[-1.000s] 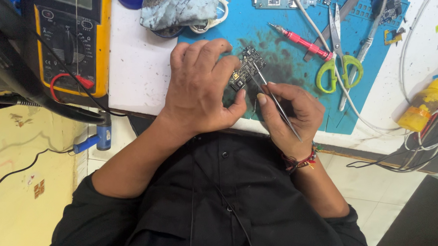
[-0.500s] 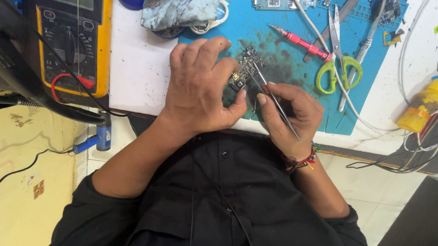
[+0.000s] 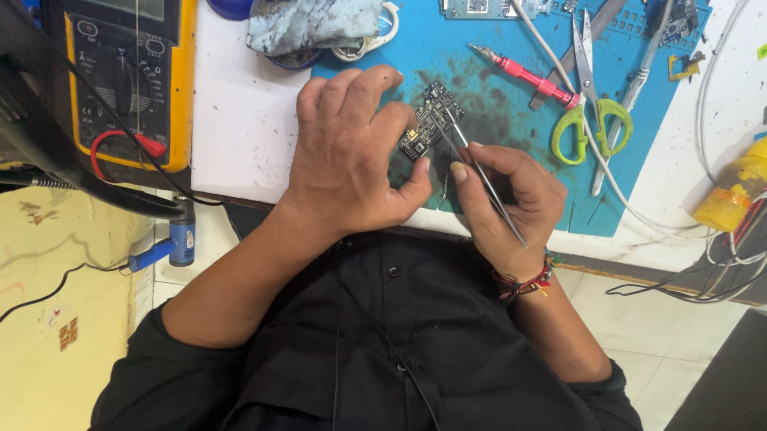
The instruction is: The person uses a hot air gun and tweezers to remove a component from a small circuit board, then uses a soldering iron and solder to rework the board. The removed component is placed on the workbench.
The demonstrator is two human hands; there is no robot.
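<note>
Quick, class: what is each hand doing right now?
Left hand: closed on the small circuit board.
Right hand: closed on thin metal tweezers.

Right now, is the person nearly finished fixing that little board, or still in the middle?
Looks like the middle. Done: the small circuit board is bare and out on the blue mat. In hand: the left hand steadies it while the right hand works tweezers at it. Left: another board lies at the mat's top, and the red screwdriver and scissors lie unused.
</note>
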